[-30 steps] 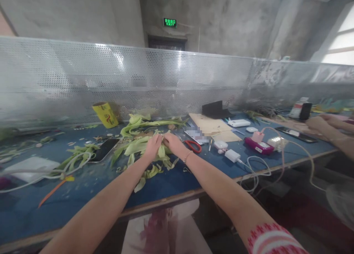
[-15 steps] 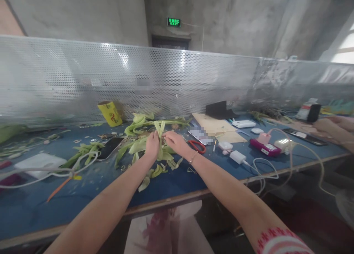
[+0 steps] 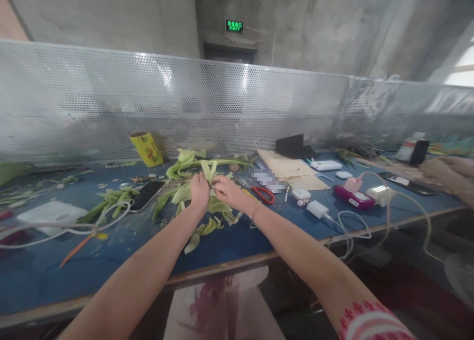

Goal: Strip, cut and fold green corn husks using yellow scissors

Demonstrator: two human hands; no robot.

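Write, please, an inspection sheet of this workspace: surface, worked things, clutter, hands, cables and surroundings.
Surface: blue tabletop, littered with plant scraps.
Job's things: pale leafy piece between the hands; loose leaves lie around.
Clutter: yellow tube, dark-screened phone, red-handled scissors, white charger.
Hands: left hand and right hand close together at the leafy piece; exact grip unclear.
Cables: white cable at left; charger cable loops near the front edge at right.
Surroundings: perforated panel behind, lit exit sign, another person's hand at far right.
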